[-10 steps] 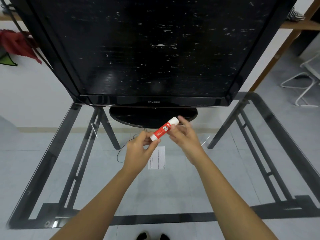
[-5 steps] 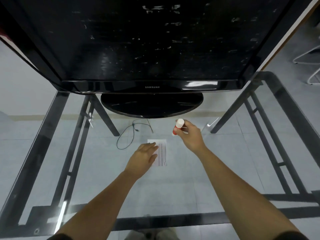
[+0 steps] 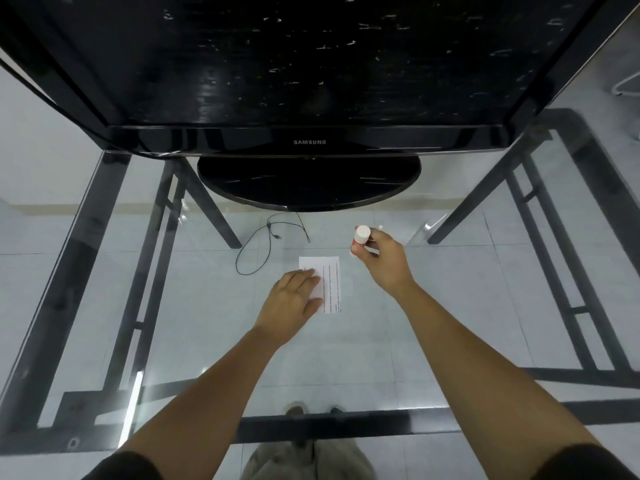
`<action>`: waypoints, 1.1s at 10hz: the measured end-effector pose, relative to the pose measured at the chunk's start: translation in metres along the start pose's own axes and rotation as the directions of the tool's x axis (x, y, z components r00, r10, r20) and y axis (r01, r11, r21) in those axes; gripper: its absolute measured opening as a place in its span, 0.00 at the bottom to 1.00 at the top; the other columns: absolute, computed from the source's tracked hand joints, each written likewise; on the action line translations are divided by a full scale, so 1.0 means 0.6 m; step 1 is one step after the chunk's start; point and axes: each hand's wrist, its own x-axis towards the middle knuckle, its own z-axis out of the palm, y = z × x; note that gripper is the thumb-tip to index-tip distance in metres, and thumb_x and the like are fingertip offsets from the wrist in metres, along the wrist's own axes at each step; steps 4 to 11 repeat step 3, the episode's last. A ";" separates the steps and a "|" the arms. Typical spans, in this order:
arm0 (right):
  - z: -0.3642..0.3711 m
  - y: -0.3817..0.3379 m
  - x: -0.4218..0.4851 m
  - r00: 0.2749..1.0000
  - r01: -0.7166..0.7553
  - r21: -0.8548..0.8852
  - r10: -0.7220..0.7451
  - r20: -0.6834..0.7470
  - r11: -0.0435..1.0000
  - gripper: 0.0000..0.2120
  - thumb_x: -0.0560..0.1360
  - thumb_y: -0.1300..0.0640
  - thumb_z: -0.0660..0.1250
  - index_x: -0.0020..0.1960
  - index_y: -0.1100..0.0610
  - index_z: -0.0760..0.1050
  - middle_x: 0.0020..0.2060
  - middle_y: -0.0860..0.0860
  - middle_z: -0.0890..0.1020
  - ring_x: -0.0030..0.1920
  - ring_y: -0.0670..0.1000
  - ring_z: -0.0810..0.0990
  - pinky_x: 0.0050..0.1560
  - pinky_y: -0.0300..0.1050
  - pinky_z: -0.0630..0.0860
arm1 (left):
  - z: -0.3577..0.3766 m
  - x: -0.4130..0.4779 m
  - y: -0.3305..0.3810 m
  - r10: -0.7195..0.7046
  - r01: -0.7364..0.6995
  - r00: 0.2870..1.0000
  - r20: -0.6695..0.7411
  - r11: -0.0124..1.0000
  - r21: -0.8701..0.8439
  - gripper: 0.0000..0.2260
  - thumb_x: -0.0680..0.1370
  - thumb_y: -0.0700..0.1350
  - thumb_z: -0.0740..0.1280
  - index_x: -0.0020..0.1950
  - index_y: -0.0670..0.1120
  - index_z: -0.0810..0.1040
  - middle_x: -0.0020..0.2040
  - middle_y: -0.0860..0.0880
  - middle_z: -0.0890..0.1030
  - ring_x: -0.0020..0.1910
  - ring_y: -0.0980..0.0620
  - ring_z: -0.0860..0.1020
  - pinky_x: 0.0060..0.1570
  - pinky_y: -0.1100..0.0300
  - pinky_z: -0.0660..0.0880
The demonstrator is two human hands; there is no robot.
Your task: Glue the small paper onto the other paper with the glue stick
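Note:
A white paper [image 3: 330,282] with printed lines lies on the glass table [image 3: 207,323], in front of the TV stand. My left hand [image 3: 294,301] rests flat on the paper's left part, fingers together, and covers that side. Whether a smaller paper lies under the hand I cannot tell. My right hand [image 3: 386,263] hovers just beyond and to the right of the paper. It is closed around a red and white glue stick [image 3: 361,236], held upright with its white end on top.
A large black TV [image 3: 311,64] on an oval stand [image 3: 308,183] fills the far side of the table. A thin black cable [image 3: 258,249] loops left of the paper. The table's dark frame bar [image 3: 346,426] runs along the near edge.
A second ago both hands held the glue stick above the paper. My left hand let go and came down flat on the paper. My right hand carried the stick to the right.

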 end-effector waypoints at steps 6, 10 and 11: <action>-0.022 0.002 -0.002 0.985 -0.131 -0.074 0.138 0.102 0.989 0.31 0.71 0.66 0.68 0.70 0.54 0.62 0.70 0.53 0.66 0.69 0.52 0.65 0.68 0.48 0.63 | -0.014 0.004 0.005 -0.107 0.104 0.994 -0.026 0.988 -0.117 0.19 0.79 0.50 0.59 0.68 0.44 0.66 0.71 0.43 0.66 0.68 0.46 0.64 0.64 0.50 0.68; -0.022 0.002 -0.002 0.985 -0.131 -0.074 0.138 0.102 0.989 0.31 0.71 0.66 0.68 0.70 0.54 0.62 0.70 0.53 0.66 0.69 0.52 0.65 0.68 0.48 0.63 | -0.014 0.004 0.005 -0.107 0.104 0.994 -0.026 0.988 -0.117 0.19 0.79 0.50 0.59 0.68 0.44 0.66 0.71 0.43 0.66 0.68 0.46 0.64 0.64 0.50 0.68; -0.022 0.002 -0.002 0.985 -0.131 -0.074 0.138 0.102 0.989 0.31 0.71 0.66 0.68 0.70 0.54 0.62 0.70 0.53 0.66 0.69 0.52 0.65 0.68 0.48 0.63 | -0.014 0.004 0.005 -0.107 0.104 0.994 -0.026 0.988 -0.117 0.19 0.79 0.50 0.59 0.68 0.44 0.66 0.71 0.43 0.66 0.68 0.46 0.64 0.64 0.50 0.68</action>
